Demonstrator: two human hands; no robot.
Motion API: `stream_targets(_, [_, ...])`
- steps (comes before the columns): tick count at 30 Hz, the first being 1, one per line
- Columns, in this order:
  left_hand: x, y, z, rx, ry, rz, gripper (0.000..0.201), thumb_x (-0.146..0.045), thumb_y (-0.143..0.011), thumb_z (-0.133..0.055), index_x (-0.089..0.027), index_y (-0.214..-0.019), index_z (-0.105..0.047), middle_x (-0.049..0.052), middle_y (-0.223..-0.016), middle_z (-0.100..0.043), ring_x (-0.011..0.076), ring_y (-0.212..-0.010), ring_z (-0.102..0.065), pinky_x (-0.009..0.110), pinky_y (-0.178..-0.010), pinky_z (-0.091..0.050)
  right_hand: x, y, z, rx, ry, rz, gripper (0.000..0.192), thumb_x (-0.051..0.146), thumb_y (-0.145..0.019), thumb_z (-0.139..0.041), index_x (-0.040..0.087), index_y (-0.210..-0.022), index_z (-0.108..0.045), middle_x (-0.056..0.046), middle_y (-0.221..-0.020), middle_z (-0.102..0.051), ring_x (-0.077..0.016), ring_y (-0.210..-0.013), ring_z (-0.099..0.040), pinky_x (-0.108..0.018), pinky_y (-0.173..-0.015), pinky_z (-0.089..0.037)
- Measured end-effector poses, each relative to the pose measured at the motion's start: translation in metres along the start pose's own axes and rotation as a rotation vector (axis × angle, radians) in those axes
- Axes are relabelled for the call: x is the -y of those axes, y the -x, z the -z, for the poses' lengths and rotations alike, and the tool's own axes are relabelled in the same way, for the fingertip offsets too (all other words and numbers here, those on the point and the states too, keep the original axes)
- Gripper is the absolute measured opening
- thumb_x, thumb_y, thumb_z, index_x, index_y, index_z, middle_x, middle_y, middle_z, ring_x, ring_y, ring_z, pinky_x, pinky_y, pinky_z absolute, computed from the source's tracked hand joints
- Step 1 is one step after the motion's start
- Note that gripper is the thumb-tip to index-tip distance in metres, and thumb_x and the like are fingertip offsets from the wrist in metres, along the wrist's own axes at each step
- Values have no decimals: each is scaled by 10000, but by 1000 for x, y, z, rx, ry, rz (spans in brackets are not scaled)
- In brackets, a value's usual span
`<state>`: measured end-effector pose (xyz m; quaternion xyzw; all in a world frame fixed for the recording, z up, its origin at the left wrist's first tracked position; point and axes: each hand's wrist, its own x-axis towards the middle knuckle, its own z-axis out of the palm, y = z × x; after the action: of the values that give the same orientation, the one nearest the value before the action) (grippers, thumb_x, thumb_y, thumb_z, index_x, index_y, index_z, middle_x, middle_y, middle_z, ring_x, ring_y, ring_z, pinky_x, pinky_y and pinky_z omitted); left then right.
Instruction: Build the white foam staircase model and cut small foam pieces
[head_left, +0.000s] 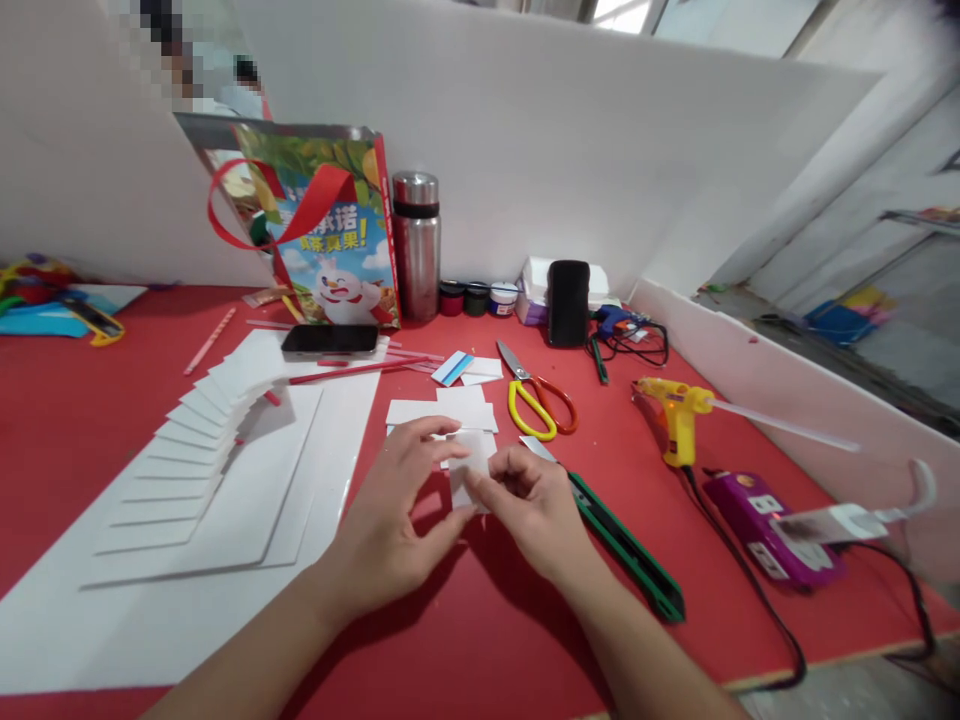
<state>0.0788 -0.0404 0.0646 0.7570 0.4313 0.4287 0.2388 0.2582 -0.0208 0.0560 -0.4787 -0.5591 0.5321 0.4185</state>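
We see a red-topped table with a pale edge at the near right. On its left lie large white foam boards bearing a fanned stack of white strips, with a black phone at their far end. Small white cut card pieces lie at the middle, yellow-and-red-handled scissors just beside them, and a green utility knife nearer us. To the right rest a yellow glue gun and a purple power strip. At the back stand a colourful printed gift bag, a steel flask and three small paint pots.
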Motion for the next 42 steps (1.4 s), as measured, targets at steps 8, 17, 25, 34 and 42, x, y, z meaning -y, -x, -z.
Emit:
stream_targets(8, [5,1,5,173,-246,-66,409,-257,-881,-660,-246,-1267,-525,138,-1437,-460,317,-1356,-430,477,-1109,-402,0,-3,0,-4,15,-49,283,399,-767,-693,201,-646,-531,56,-572,-454,-106,-540,-381,-264,-524,-293])
stream_targets(17, [2,3,-3,206,-269,-25,414,-204,-836,-644,-214,-1227,-508,146,-1378,-488,315,-1307,-470,464,-1070,-436,0,-1,1,57,-14,-149,270,376,-737,-719,187,-638,-553,32,-600,-511,-117,-573,-431,-270,-555,-324])
stream_targets(25, [1,4,-7,189,-252,42,402,-244,-822,-680,-215,-1196,-535,131,-1336,-532,312,-1260,-513,470,-1045,-459,-2,-2,1,80,-92,-270,263,387,-719,-737,171,-696,-589,27,-614,-537,-111,-564,-441,-259,-538,-313])
stream_targets(34, [-2,3,-10,265,-271,133,314,-226,-807,-685,-191,-1095,-567,124,-1236,-569,310,-1174,-534,483,-998,-480,23,19,30,-106,714,12,319,505,-892,-613,197,-817,-646,-35,-733,-664,-171,-624,-554,-288,-586,-356])
stream_targets(42, [2,11,-16,290,-317,78,201,-295,-898,-637,-180,-1062,-618,151,-1269,-547,326,-1194,-521,514,-986,-492,30,53,90,-357,972,129,327,512,-937,-560,212,-879,-678,-25,-758,-699,-170,-596,-608,-284,-574,-403])
